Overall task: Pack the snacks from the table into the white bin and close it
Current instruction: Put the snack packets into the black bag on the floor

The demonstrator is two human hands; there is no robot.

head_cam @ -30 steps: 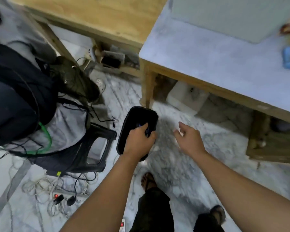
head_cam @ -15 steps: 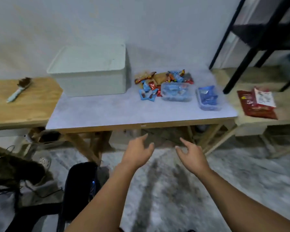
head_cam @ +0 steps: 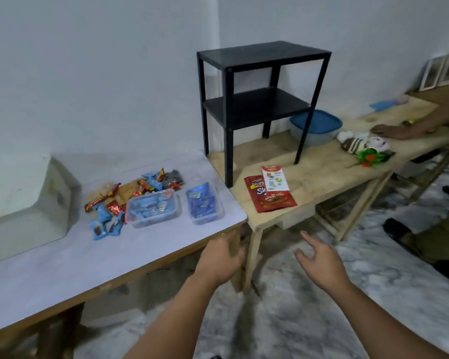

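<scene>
The white bin (head_cam: 24, 203) stands at the left of the grey-topped table (head_cam: 62, 257) with its lid on. To its right lies a heap of loose snack packets (head_cam: 130, 195), red, orange and blue. In front of the heap are two clear tubs of blue packets, one wide (head_cam: 153, 207) and one narrower (head_cam: 204, 203). My left hand (head_cam: 222, 257) hangs open just below the table's front right corner. My right hand (head_cam: 322, 260) is open over the floor, further right. Neither hand holds anything.
A wooden bench (head_cam: 322, 161) adjoins on the right, carrying a black two-shelf stand (head_cam: 262, 99), red snack pouches (head_cam: 270, 193), a blue-lidded tub (head_cam: 315, 125) and a soft toy (head_cam: 360, 145). Another person's hand (head_cam: 389, 130) rests on the far end. Marble floor lies below.
A second ago my left hand held a black object near the floor; it is now empty. My view has lifted to the table and swung right, and both hands have risen towards the table edge.
</scene>
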